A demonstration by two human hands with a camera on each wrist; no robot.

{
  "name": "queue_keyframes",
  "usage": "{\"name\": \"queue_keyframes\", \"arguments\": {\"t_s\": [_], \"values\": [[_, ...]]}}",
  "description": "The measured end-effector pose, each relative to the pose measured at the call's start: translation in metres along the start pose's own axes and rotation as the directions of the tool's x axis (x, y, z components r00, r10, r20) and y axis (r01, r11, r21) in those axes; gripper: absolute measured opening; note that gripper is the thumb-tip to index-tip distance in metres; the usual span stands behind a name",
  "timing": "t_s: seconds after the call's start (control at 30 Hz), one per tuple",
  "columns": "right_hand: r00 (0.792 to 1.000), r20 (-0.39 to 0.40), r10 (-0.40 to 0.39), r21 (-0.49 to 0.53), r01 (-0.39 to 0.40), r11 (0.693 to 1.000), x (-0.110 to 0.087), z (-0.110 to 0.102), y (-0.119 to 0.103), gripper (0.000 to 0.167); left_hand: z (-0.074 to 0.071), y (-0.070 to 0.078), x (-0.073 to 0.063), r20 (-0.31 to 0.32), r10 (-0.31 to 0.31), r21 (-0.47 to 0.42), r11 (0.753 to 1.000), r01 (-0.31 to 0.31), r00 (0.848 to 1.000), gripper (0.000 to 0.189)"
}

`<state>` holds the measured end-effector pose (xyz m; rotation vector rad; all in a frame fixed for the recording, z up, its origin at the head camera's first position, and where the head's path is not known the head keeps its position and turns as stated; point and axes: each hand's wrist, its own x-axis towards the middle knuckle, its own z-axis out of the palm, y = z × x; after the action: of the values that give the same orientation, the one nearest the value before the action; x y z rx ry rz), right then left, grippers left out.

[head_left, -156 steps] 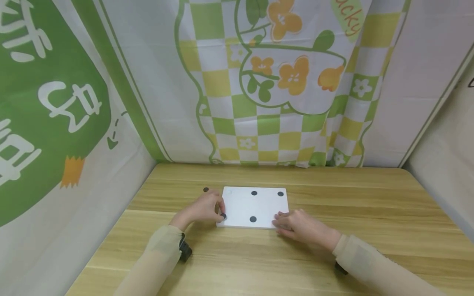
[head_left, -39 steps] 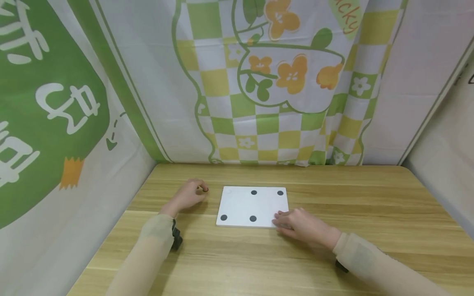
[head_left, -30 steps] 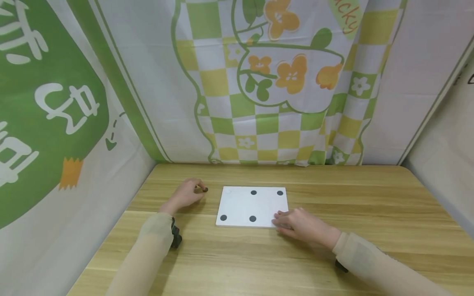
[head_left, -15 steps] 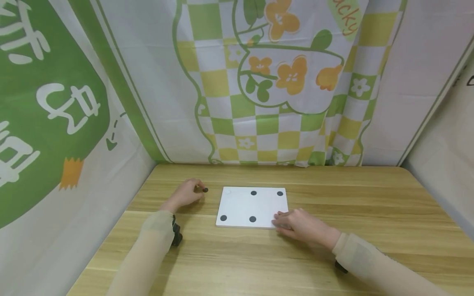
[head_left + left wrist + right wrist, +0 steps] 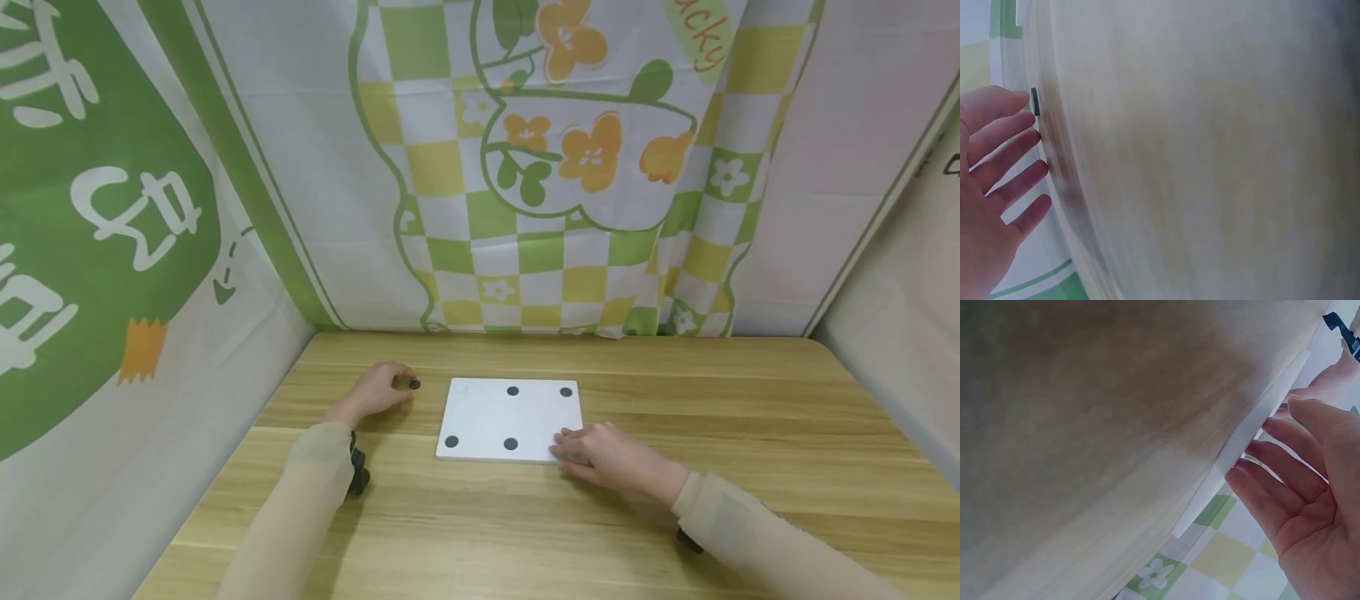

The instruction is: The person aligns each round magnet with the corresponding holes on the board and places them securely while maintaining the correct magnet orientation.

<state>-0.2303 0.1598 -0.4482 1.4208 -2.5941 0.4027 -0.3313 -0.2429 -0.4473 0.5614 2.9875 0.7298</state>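
Note:
A white rectangular board (image 5: pixel 480 417) lies on the wooden table, with several black round discs on it; one disc (image 5: pixel 452 442) sits at its near left corner. A faint pale circle (image 5: pixel 461 389) marks the far left corner. Left of the board, my left hand (image 5: pixel 375 390) has thumb and index fingertips at a loose black disc (image 5: pixel 415 384), seemingly pinching it. Edge-on in the left wrist view, that disc (image 5: pixel 1035 101) is thin, close to the tabletop. My right hand (image 5: pixel 618 458) rests its fingertips on the board's near right corner, covering it.
The wooden table (image 5: pixel 480 533) reaches back to a checkered, flowered curtain (image 5: pixel 547 208). A green and white printed cloth (image 5: pixel 112 208) hangs on the left side. Each wrist wears a dark camera, such as the left camera (image 5: pixel 358 473).
My left hand has moved from the board's near left corner, where it held a disc, to the loose disc at the left. That corner disc stays on the board. My right hand keeps its place.

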Motion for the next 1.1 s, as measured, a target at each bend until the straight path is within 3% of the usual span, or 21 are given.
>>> {"name": "queue_keyframes", "arguments": {"t_s": [0.23, 0.43, 0.7, 0.93, 1.1], "values": [[1.0, -0.019, -0.017, -0.006, 0.017, 1.0, 0.0, 0.002, 0.0, 0.024, 0.003, -0.007, 0.004, -0.021, 0.043, 0.017, 0.999, -0.042, 0.999, 0.033], [1.0, -0.011, -0.012, -0.004, 0.012, 1.0, 0.0, 0.001, -0.001, 0.024, 0.002, -0.007, 0.006, -0.016, 0.033, -0.027, 0.999, -0.033, 0.999, 0.033], [1.0, -0.01, -0.011, -0.004, 0.011, 1.0, 0.0, 0.001, 0.0, 0.024, 0.001, -0.01, 0.009, -0.018, -0.038, -0.108, 0.993, 0.036, 0.999, 0.032], [1.0, -0.02, -0.018, -0.005, 0.017, 1.0, 0.0, 0.003, 0.001, 0.024, 0.0, -0.016, 0.012, -0.018, -0.057, -0.15, 0.987, 0.054, 0.998, 0.031], [1.0, -0.007, 0.006, 0.013, -0.006, 1.0, 0.0, 0.001, 0.001, 0.024, 0.001, -0.018, 0.015, 0.009, -0.114, -0.216, 0.97, 0.113, 0.993, 0.031]]}}
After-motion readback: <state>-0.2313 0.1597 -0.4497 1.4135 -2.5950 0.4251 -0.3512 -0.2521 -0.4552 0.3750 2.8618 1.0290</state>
